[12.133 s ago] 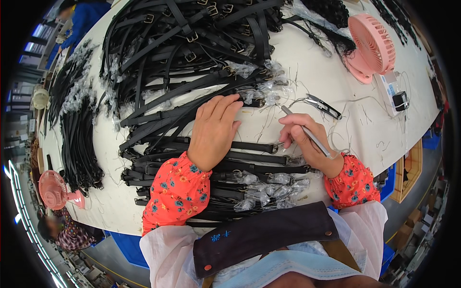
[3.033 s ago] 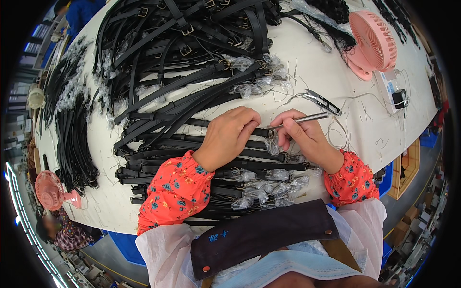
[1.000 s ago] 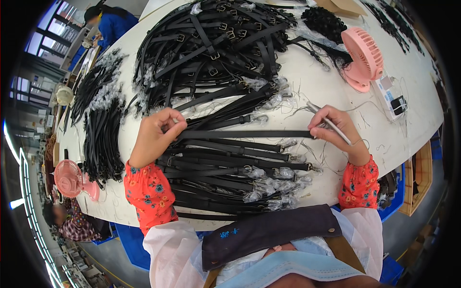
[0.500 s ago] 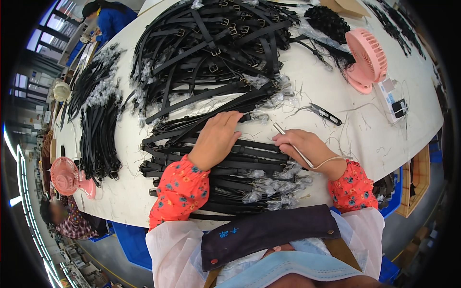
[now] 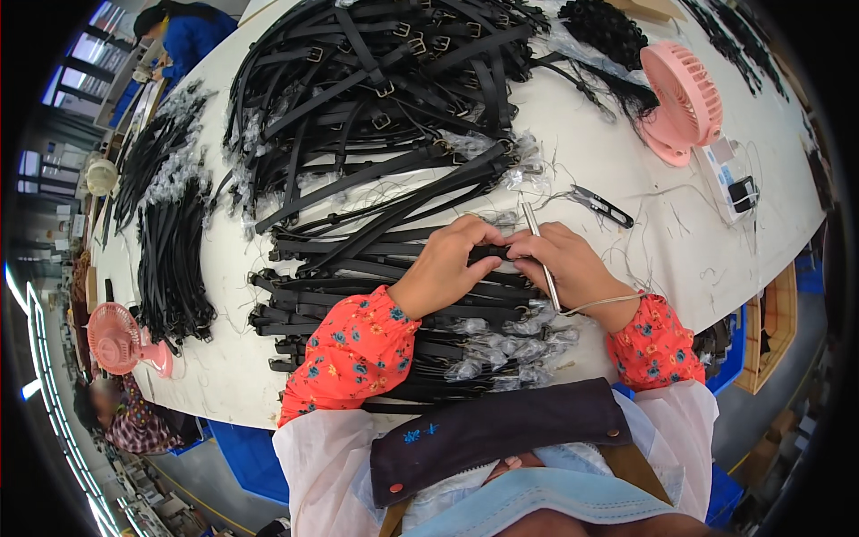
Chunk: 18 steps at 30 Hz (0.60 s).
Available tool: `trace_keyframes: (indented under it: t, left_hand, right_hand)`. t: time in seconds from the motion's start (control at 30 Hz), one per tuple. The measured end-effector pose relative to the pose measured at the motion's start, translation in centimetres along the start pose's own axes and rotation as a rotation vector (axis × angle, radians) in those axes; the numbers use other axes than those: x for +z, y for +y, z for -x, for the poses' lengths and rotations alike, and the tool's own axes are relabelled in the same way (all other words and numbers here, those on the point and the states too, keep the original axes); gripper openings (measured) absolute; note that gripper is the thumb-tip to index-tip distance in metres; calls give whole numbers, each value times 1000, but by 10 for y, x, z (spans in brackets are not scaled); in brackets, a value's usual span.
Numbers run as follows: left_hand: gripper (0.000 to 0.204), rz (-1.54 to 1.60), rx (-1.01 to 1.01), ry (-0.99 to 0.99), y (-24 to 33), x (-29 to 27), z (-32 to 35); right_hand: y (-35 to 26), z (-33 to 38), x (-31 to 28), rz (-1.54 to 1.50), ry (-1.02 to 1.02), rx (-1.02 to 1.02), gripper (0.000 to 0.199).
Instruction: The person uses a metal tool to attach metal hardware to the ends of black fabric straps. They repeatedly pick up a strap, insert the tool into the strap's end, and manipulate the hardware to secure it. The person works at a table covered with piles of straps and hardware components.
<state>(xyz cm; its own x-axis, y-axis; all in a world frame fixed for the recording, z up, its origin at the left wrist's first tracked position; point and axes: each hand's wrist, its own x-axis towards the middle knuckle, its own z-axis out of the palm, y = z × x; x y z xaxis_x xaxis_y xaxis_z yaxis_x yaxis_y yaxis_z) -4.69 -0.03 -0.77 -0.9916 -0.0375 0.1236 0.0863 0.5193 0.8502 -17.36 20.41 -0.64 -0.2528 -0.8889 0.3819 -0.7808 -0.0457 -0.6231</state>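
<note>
My left hand (image 5: 447, 267) is closed, thumb and fingers pinching a black belt (image 5: 489, 253) over the middle of the table. My right hand (image 5: 573, 261) meets it there, its fingertips at the same belt. A slim silver metal rod (image 5: 541, 255) is held in my right hand, slanting up past the fingers. A cord loop shows at my right wrist. Under and beside both hands lie rows of black belts (image 5: 344, 266), several with buckles at their left ends. Clear plastic wrapping (image 5: 501, 345) covers the right ends of the nearer ones. What the fingertips do on the belt is partly hidden.
A large heap of black buckled belts (image 5: 358, 103) fills the far middle; another bundle (image 5: 174, 268) lies left. Black thread snips (image 5: 602, 207) lie beyond my right hand. Pink fans (image 5: 682, 98) stand at both sides. A power strip (image 5: 723, 179) sits right. Two other people are at left.
My left hand has moved right and drawn in to meet my right hand, and now pinches a belt. The metal rod has tilted more upright. The view has shifted slightly.
</note>
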Motion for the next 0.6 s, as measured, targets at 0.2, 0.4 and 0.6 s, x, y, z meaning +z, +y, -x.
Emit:
trace_keyframes:
  t: [0.2, 0.4, 0.6]
  left_hand:
    - [19, -160, -123, -6, -5, -31, 8]
    - [20, -555, -45, 36, -5, -58, 23]
    - [31, -357, 125, 43, 11, -28, 10]
  right_hand:
    - [3, 0, 0, -78, -43, 149, 18]
    - [1, -2, -3, -118, -36, 191, 15]
    - [-1, -5, -10, 34, -94, 171, 23]
